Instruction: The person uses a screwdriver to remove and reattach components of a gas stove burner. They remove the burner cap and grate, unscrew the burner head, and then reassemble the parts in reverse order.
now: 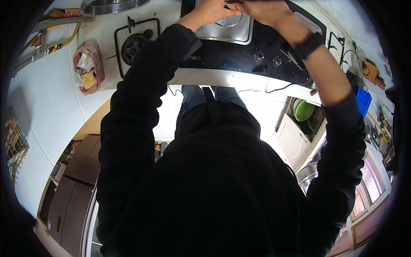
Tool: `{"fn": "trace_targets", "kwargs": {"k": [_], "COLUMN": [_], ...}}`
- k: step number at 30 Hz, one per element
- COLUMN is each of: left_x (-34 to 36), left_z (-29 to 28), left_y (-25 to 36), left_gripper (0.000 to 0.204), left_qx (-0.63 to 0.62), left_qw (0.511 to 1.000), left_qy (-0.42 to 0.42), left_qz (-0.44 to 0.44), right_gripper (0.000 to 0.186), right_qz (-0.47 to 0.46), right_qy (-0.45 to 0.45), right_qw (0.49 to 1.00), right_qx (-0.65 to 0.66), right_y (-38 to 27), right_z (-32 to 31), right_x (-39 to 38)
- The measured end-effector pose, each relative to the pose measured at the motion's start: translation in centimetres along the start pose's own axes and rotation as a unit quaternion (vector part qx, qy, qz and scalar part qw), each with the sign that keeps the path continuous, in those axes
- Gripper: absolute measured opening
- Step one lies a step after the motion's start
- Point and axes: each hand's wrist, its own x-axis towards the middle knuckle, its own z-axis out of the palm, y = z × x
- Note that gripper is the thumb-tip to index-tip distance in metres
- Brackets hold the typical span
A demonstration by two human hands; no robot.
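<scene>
My left hand [210, 12] and my right hand [259, 12] meet at the top edge of the view, over a square steel tray [224, 32] on the black glass hob [214, 58]. Their fingers are closed around something small and dark at the point where they meet; I cannot make out what it is. A dark band [312, 45] circles my right wrist.
Left of the hob are a burner with grate [133, 49], a pink basket [98, 73] of packets, a steel pot [112, 6] and gas pipes [42, 50]. To the right are a blue container [363, 101] and, below, an open cabinet door [292, 140] beside a green colander [303, 110].
</scene>
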Motion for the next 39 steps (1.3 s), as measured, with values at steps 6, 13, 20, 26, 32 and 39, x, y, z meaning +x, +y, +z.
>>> {"fn": "trace_targets", "kwargs": {"k": [6, 13, 20, 26, 32, 39], "left_x": [-0.1, 0.4, -0.9, -0.6, -1.2, -0.3], "left_z": [-0.3, 0.4, -0.6, -0.4, -0.9, -1.2], "left_y": [-0.3, -0.5, 0.4, 0.6, 0.8, 0.7], "left_gripper": [0.04, 0.045, 0.052, 0.049, 0.043, 0.042], "left_qx": [0.079, -0.078, 0.06, -0.07, 0.112, 0.085], "left_qw": [0.996, 0.997, 0.998, 0.997, 0.992, 0.993], "left_qy": [0.016, -0.023, 0.024, 0.013, 0.021, -0.039], "left_qz": [0.042, -0.011, 0.014, 0.007, 0.049, 0.077], "right_gripper": [0.05, 0.042, 0.035, 0.03, 0.036, 0.047], "right_qz": [0.004, -0.034, 0.065, -0.047, 0.071, -0.054], "right_qy": [0.024, 0.002, -0.105, -0.006, -0.134, 0.048], "right_qw": [1.0, 0.999, 0.992, 0.997, 0.988, 0.995], "right_qx": [-0.008, 0.025, -0.019, 0.058, -0.02, 0.062], "right_y": [-0.1, -0.3, -1.2, -0.3, -0.5, -0.3], "right_z": [-0.1, -0.6, -0.8, -1.7, -0.8, -0.6], "right_x": [0.2, 0.1, 1.0, 0.1, 0.6, -0.2]}}
